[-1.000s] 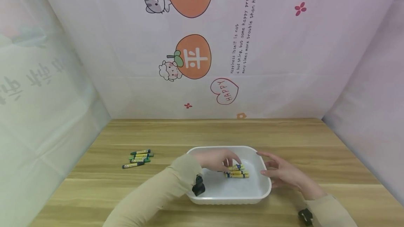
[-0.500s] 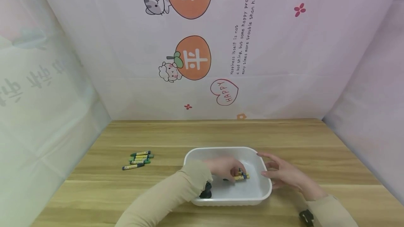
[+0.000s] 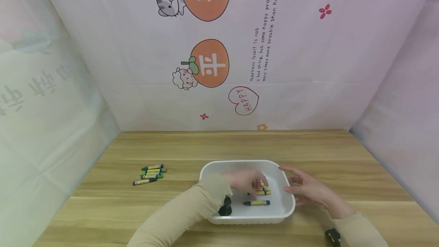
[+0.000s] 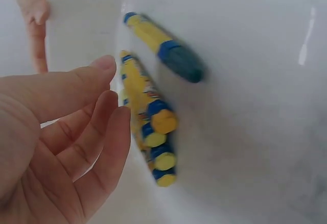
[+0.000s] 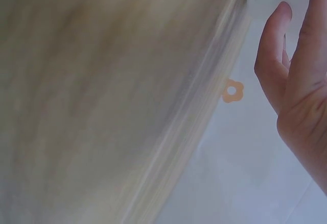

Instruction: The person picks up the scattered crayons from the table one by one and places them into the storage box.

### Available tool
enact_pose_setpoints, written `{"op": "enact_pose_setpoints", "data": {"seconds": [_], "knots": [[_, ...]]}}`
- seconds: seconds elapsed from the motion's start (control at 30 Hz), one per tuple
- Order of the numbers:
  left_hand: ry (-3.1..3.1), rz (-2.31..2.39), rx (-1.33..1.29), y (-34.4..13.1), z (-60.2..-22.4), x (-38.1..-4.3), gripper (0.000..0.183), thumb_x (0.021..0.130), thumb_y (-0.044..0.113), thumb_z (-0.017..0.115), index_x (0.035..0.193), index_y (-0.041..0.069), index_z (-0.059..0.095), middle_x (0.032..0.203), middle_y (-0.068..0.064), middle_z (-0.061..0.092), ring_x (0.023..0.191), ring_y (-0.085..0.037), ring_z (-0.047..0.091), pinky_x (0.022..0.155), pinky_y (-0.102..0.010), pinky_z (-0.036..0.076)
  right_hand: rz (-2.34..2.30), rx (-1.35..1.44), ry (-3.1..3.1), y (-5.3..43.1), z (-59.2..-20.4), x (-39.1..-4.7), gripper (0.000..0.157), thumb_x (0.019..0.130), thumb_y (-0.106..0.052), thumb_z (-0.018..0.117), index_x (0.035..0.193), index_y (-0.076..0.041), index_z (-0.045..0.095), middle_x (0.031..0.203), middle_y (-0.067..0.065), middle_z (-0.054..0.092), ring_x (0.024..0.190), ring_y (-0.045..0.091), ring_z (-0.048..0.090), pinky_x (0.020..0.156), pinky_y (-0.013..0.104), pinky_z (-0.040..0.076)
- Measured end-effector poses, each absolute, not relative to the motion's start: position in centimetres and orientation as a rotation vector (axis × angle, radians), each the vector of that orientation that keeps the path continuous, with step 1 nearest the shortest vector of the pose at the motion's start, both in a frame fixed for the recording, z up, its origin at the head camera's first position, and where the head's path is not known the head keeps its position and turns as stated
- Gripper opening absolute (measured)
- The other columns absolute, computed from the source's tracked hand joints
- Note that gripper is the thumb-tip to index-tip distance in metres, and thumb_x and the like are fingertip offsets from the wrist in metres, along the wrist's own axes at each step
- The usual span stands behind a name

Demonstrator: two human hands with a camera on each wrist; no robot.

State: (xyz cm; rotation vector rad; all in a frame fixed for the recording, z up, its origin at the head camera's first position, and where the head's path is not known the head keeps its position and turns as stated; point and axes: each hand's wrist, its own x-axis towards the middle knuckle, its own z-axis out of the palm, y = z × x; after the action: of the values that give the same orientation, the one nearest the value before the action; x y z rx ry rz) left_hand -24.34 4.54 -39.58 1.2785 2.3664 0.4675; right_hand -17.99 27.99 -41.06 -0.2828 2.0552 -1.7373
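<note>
Inside the white tray [image 3: 250,218], my left hand [image 3: 245,181] hovers over a small bundle of yellow crayons [image 3: 264,192]. In the left wrist view its thumb and fingers are bent softly, with a gap between them and nothing held. The bundled crayons [image 4: 140,91] lie just past the fingertips, showing orange and yellow ends. One dark teal crayon [image 4: 179,60] lies apart from them on the tray floor, toward the front in the head view. My right hand [image 3: 308,190] rests at the tray's right end, its fingers spread along the rim and outer wall.
Several green and dark crayons [image 3: 152,170] lie in a group on the wooden table [image 3: 171,144], left of the tray. Printed white cloth [image 3: 291,106] rises behind the table and along both sides.
My left hand has moved right and forward over the crayons, then eased up a little. The dark teal crayon now lies apart, nearer the tray's front. My right hand stays put.
</note>
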Motion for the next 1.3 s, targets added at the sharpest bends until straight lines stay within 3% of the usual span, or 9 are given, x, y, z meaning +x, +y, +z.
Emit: {"op": "enact_pose_setpoints", "data": {"seconds": [0.43, 0.77, 1.3], "knots": [[2.42, 0.557, 1.201, 2.1, -34.7, -24.2, 0.039, 0.086, 0.014, 0.07, 0.123, 0.013, 0.061, 0.101, -0.001, 0.065, 0.088, -0.005, 0.058, 0.074, -0.016, 0.048, -1.721, -0.262, 2.06, 27.9, -41.0, -17.9, 0.081, 0.088, -0.011, 0.064, 0.146, -0.001, 0.009, 0.131, 0.043, 0.028, 0.094, 0.027, 0.063, 0.078, 0.052, 0.054], [2.434, 0.605, 1.24, -2.2, -33.0, -24.0, 0.036, 0.087, 0.012, 0.068, 0.123, 0.012, 0.062, 0.104, -0.006, 0.066, 0.092, -0.007, 0.059, 0.079, -0.019, 0.048, -1.71, -0.234, 2.083, 27.8, -40.7, -17.7, 0.081, 0.087, -0.01, 0.064, 0.147, -0.001, 0.009, 0.132, 0.045, 0.026, 0.093, 0.027, 0.064, 0.077, 0.051, 0.055], [2.519, 0.986, 1.048, -11.9, -35.0, -23.5, 0.035, 0.09, 0.013, 0.064, 0.125, 0.011, 0.059, 0.108, -0.01, 0.063, 0.097, -0.015, 0.059, 0.082, -0.028, 0.052, -1.704, -0.243, 2.085, 27.7, -40.9, -17.9, 0.082, 0.087, -0.01, 0.064, 0.147, -0.001, 0.009, 0.132, 0.045, 0.027, 0.093, 0.027, 0.064, 0.077, 0.05, 0.055]]}}
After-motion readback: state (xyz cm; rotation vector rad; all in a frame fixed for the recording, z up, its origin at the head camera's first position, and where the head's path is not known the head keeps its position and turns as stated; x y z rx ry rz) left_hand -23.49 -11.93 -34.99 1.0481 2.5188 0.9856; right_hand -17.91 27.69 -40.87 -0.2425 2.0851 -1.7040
